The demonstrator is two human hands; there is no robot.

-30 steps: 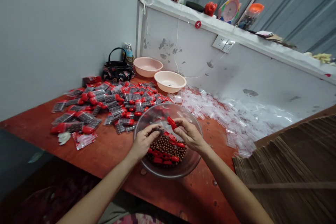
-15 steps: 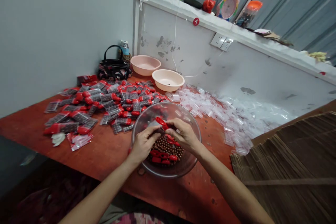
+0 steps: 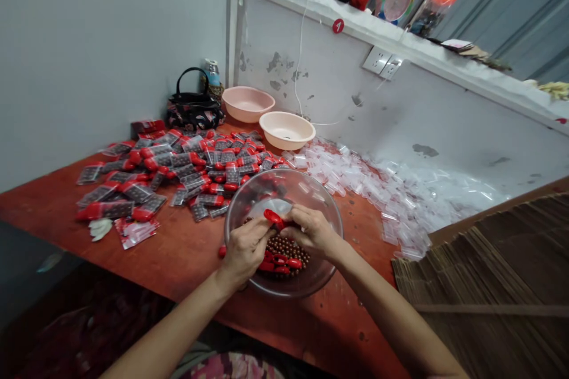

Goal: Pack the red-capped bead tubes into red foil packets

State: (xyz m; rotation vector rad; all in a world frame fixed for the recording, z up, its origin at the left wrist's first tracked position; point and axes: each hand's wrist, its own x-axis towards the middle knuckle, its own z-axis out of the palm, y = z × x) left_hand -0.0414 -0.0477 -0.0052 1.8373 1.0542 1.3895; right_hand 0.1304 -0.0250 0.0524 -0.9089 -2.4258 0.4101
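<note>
Over a clear plastic bowl (image 3: 326,275), my left hand (image 3: 246,249) and my right hand (image 3: 313,231) meet, fingers closed on a small red plastic cap (image 3: 273,218) with an open flip lid. The fingers partly cover the cap, and whether anything else is pinched with it I cannot make out. Below them in the bowl lie many brown round beads (image 3: 291,247). Several more red caps (image 3: 280,263) rest on the beads near the bowl's front.
Filled clear packs with red caps (image 3: 182,160) are heaped left of the bowl. Empty clear plastic cases (image 3: 377,189) spread to the right. Behind stand a pink basin (image 3: 248,103), a cream basin (image 3: 287,130) and a black handbag (image 3: 194,109). Stacked cardboard (image 3: 489,272) borders the right side.
My left hand has shifted up and nearer the cap, and both hands are now closer together around it. The whole view has tilted slightly.
</note>
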